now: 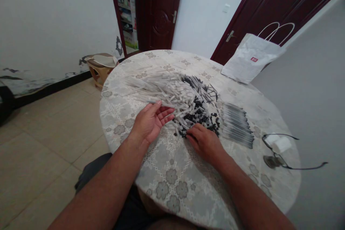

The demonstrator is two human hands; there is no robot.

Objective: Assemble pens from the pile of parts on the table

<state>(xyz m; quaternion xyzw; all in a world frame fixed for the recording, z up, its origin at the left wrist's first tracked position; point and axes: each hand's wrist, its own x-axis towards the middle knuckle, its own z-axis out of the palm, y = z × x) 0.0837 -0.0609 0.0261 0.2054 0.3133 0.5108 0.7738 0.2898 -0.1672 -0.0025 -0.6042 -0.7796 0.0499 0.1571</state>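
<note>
My left hand (152,120) is palm up at the near left edge of the pile. Its thumb lies along a thin clear pen barrel (153,101), and the other fingers are loosely curled. Over the small black pen plugs (199,116) my right hand (203,140) reaches down with its fingertips pinched together; whatever they hold is hidden. Whitish pen tubes (167,88) form a large heap beyond both hands. Thin dark pieces (210,92) lie at the heap's far right. A neat row of pens with dark inner parts (237,125) rests right of my right hand.
The round table (172,187) has a patterned cloth. On its right are eyeglasses (292,168), a white block-like item (281,144) and a dark round object (272,161). A white paper bag (249,57) stands at the back right. A stool (99,70) is beyond the left edge.
</note>
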